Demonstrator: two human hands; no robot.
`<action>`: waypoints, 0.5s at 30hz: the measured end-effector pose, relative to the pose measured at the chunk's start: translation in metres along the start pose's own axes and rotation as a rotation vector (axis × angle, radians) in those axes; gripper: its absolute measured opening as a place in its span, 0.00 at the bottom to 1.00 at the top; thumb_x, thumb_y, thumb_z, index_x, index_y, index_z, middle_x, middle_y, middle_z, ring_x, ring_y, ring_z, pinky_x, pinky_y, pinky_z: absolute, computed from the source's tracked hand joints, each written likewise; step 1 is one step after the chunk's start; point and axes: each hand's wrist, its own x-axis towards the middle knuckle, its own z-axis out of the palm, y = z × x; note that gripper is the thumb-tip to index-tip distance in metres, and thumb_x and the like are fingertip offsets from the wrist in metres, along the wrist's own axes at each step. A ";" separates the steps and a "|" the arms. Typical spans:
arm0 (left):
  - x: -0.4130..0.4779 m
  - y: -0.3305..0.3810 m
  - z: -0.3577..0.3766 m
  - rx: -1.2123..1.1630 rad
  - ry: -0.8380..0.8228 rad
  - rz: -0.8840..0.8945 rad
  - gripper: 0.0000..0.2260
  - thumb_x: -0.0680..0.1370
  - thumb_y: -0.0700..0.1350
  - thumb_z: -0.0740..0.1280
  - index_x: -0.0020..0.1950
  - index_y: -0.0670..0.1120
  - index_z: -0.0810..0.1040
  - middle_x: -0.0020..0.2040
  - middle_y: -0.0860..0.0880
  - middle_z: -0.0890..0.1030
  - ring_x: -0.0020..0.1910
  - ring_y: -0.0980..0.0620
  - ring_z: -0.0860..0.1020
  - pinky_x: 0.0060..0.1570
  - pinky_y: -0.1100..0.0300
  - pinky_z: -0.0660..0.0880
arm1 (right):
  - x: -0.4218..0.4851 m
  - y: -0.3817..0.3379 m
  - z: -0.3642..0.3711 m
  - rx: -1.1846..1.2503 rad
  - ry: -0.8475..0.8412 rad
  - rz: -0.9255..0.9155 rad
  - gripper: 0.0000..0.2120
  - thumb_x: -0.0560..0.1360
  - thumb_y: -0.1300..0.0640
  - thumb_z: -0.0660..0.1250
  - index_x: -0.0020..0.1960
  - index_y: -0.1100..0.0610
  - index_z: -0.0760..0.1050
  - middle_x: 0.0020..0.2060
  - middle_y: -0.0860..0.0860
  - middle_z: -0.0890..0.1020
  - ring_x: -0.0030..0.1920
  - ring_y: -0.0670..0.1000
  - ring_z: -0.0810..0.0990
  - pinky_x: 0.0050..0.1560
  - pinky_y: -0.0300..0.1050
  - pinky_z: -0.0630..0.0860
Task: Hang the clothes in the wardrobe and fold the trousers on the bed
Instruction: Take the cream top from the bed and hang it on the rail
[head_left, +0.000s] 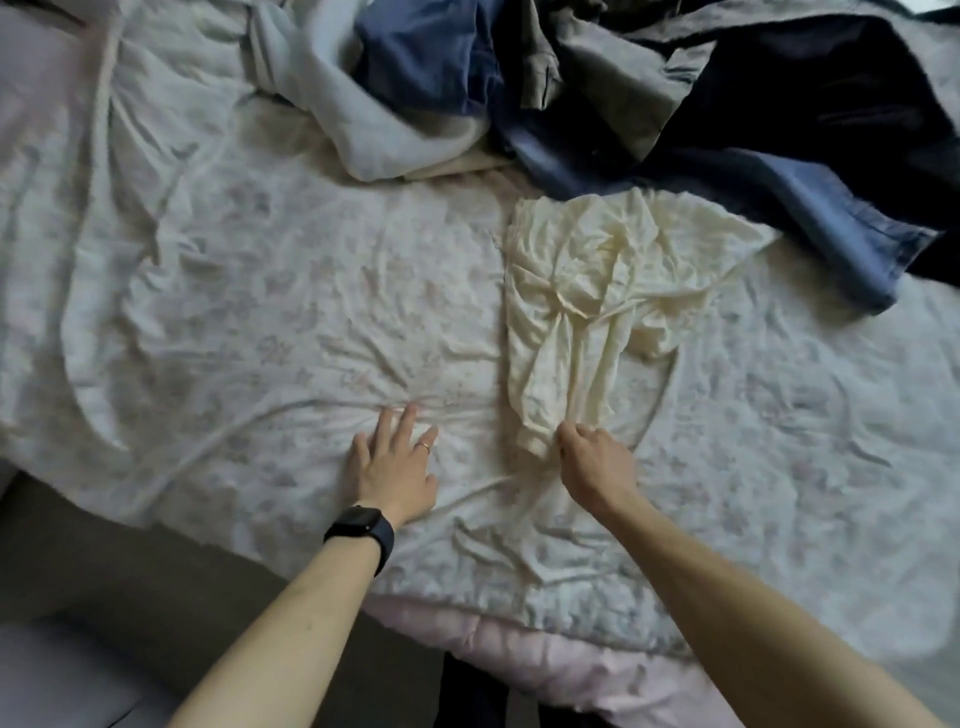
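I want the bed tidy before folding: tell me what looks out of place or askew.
The cream garment lies crumpled, not flat, its near end pinched by the right hand. Blue and dark clothes sit heaped at the far side. The bedsheet is wrinkled.

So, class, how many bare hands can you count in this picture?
2. The left hand lies flat on the wrinkled floral white bedsheet; the right hand pinches the near end of the crumpled cream cloth garment beside it. None seem hidden.

Cream garment on white bedsheet with faint floral print; blue trousers, navy cloth, pale grey-white top, black watch.
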 end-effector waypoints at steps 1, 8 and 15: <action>-0.005 0.002 0.000 -0.057 -0.020 0.010 0.29 0.81 0.55 0.59 0.81 0.56 0.55 0.83 0.50 0.43 0.81 0.43 0.41 0.77 0.39 0.48 | -0.005 0.000 -0.002 0.124 0.006 0.020 0.07 0.79 0.59 0.59 0.56 0.54 0.72 0.51 0.53 0.81 0.48 0.59 0.78 0.38 0.48 0.68; -0.068 0.029 -0.079 -0.711 0.202 0.160 0.37 0.76 0.58 0.70 0.81 0.59 0.55 0.78 0.55 0.61 0.76 0.53 0.62 0.70 0.58 0.64 | -0.061 -0.013 -0.132 0.586 0.061 -0.171 0.07 0.81 0.55 0.66 0.51 0.59 0.78 0.39 0.53 0.81 0.38 0.53 0.77 0.39 0.46 0.65; -0.149 0.067 -0.242 -0.680 0.499 0.398 0.26 0.70 0.65 0.73 0.67 0.67 0.73 0.71 0.60 0.70 0.68 0.59 0.69 0.66 0.60 0.68 | -0.096 -0.014 -0.328 0.679 -0.038 -0.440 0.05 0.81 0.55 0.67 0.47 0.56 0.78 0.38 0.48 0.78 0.38 0.45 0.74 0.43 0.42 0.71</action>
